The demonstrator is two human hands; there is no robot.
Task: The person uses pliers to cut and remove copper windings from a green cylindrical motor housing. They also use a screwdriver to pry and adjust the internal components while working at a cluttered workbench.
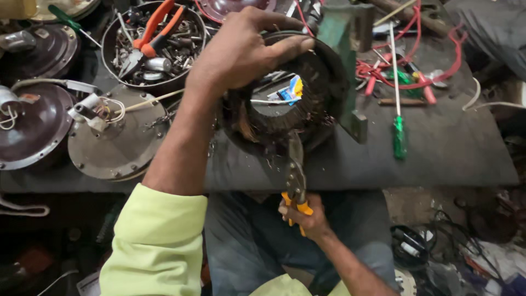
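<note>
**Pliers Meet a Dark Winding Ring at the Workbench**

My left hand (241, 46) is clamped over the top of a round motor stator (287, 101), fingers curled across its rim at twelve o'clock, holding it tilted on the grey bench top (438, 148) near the front edge. The ring is dark, ribbed with coppery wire windings, frayed strands hanging at six o'clock; through its open middle I see a scrap of blue and yellow packaging (291, 90). My right hand (301, 214), at six o'clock from the ring, is wrapped tight around the yellow grips of metal pliers (296, 175), whose nose points up and touches the ring's lower edge. Whether the nose is biting wire I cannot tell.

At ten o'clock from the stator sits a round dark bowl (112, 44) heaped with screws, bolts and bits of bright metal, with orange-handled pliers (150, 33) lying across the heap. At nine o'clock rests a dull grey disc-shaped motor cover (118, 145) with white wires sprouting from its hub; farther out, a glossy brown domed housing (30, 129). At three o'clock a green-handled screwdriver (399, 118) lies on the bench, and red cable (433, 71) loops at two o'clock.
</note>
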